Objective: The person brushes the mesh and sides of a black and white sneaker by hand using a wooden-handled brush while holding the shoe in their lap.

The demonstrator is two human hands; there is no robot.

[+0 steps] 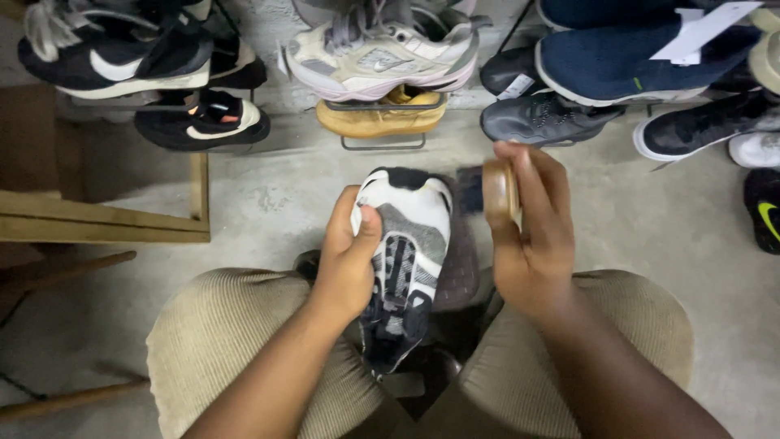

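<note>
My left hand (348,258) grips a white, grey and black sneaker (409,244) from its left side, thumb on the upper, toe pointing away from me. The shoe rests between my knees over a dark cloth (461,268). My right hand (532,232) holds a wooden-backed brush (496,191) with dark bristles, just to the right of the shoe's toe. The bristles face the shoe, close to its edge; whether they touch it I cannot tell.
Several pairs of shoes stand along the wall on wire racks: black-and-white sneakers (122,57) at left, a beige sneaker (382,53) over a tan shoe (380,115) in the middle, blue shoes (626,53) and dark ones at right. A wooden frame (106,219) lies left on the concrete floor.
</note>
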